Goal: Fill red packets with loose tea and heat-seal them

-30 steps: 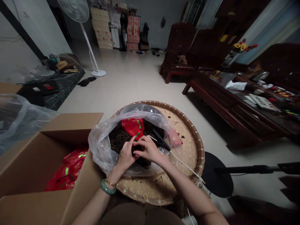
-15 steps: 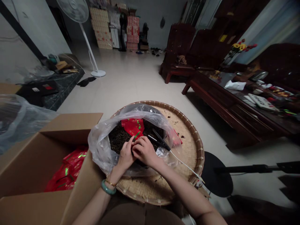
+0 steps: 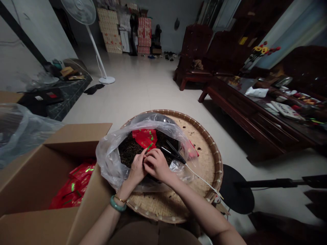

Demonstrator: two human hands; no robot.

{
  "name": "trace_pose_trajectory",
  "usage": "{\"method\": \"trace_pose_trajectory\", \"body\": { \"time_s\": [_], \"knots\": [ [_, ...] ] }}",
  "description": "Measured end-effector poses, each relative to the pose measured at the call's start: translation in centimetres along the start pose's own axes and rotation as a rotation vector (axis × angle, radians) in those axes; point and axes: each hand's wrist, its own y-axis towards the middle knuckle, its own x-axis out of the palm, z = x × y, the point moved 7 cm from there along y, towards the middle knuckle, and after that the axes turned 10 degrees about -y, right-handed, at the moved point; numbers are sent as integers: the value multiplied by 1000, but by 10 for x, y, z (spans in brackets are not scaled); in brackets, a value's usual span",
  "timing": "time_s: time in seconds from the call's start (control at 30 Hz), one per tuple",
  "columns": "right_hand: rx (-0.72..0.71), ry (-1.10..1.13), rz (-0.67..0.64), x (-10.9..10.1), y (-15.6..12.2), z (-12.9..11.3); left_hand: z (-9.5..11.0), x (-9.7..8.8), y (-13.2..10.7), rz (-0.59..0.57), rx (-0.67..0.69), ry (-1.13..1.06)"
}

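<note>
My left hand [image 3: 138,167] and my right hand [image 3: 156,164] meet over an open clear plastic bag [image 3: 107,163], fingers pinched together. Between their fingertips is the near end of a red packet [image 3: 151,145] with a green strip; the fingers mostly hide it. Just beyond lie red packets [image 3: 143,135] with green marks, on dark, dry tea-like leaves [image 3: 129,149] filling the bag. To the right of my right hand rests a black two-armed tool [image 3: 176,153] on a white cord, resembling a hair straightener, its arms apart.
The bag stands on a round woven bamboo tray [image 3: 204,170] with scattered leaf bits. At left, an open cardboard box [image 3: 89,200] holds red packets [image 3: 81,177]. A black round stand base [image 3: 236,190] is at right. Farther off are a white fan [image 3: 97,51] and a wooden table [image 3: 245,112].
Both hands stay nearly in place, with only a slight shift of the fingers at the packet's end. The bag, tool and box look unmoved.
</note>
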Motion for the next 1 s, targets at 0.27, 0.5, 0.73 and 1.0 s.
{"method": "trace_pose_trajectory", "body": {
  "time_s": [0.27, 0.5, 0.73, 1.0],
  "knots": [
    [215, 286, 218, -41, 2, 23, 0, 2, 1, -13, 14, -5],
    [200, 140, 177, -46, -7, 30, 5, 4, -1, -22, 53, 19],
    [-52, -45, -131, -5, 3, 7, 4, 8, -1, -49, 62, 38],
    [185, 100, 57, -35, -1, 37, 2, 2, 0, -55, 26, 9]
  ]
}}
